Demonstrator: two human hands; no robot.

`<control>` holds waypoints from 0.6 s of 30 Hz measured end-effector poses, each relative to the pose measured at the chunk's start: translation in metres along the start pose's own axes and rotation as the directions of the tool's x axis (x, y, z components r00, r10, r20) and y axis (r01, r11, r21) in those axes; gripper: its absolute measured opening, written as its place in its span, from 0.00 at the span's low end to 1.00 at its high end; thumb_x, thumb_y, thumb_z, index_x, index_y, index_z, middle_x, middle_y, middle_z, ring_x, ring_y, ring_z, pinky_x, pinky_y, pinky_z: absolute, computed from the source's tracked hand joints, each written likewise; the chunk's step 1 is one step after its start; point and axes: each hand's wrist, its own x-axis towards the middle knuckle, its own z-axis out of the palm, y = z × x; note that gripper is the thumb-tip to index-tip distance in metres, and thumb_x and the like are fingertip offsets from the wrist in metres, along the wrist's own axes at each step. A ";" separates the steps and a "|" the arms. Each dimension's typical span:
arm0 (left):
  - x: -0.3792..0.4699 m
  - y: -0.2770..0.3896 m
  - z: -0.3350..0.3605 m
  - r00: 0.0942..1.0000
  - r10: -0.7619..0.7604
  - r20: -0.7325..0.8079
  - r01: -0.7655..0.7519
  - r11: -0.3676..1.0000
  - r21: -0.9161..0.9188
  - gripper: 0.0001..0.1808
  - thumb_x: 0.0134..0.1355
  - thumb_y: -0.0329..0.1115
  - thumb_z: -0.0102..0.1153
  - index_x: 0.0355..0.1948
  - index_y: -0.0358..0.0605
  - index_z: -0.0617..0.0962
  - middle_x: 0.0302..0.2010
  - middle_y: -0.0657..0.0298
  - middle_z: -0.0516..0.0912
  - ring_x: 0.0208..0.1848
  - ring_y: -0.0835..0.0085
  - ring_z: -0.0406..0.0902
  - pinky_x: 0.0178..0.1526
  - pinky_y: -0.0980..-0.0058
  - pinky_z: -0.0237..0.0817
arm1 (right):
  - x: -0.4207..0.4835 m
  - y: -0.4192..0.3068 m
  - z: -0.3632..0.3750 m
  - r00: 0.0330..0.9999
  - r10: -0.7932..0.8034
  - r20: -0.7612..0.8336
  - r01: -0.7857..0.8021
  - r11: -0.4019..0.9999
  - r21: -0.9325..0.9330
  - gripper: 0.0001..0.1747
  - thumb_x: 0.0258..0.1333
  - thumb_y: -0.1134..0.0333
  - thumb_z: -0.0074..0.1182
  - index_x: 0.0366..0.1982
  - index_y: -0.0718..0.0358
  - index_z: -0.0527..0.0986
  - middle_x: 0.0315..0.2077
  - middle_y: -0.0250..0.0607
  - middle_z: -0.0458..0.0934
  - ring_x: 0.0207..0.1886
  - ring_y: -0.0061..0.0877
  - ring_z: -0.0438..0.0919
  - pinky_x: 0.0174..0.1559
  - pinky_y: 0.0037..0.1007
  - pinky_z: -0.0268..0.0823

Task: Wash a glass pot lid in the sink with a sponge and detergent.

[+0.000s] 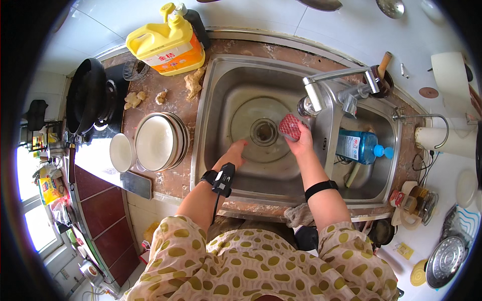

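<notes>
In the large basin of a steel sink (220, 94), a clear round glass plate (248, 109) lies over the drain, which shows through it. My left hand (233, 154) grips the plate's left rim, thumb on top; its fingers are partly hidden. A red mesh-covered sponge (290, 126) is held in my right hand (302, 141), just above the plate's right edge. The chrome faucet (314, 93) extends over the basin's right side, behind the sponge. No running water can be made out.
Stacked bowls (156, 137), a white cup (122, 152) and a phone (137, 184) sit left of the sink. Ginger pieces (193, 83) lie near a yellow detergent jug (167, 47). A blue bottle (357, 146) rests in the smaller basin. A wok (86, 96) stands far left.
</notes>
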 end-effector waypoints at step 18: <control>-0.017 0.012 0.029 0.981 0.101 -0.167 -0.167 0.876 -0.452 0.23 0.58 0.54 0.45 0.43 0.45 0.70 0.35 0.65 0.76 0.31 0.75 0.70 0.39 0.78 0.61 | 0.028 0.025 -0.032 0.812 -0.584 -0.012 0.211 0.313 -0.926 0.16 0.56 0.63 0.46 0.42 0.67 0.72 0.33 0.51 0.77 0.38 0.39 0.75 0.41 0.32 0.64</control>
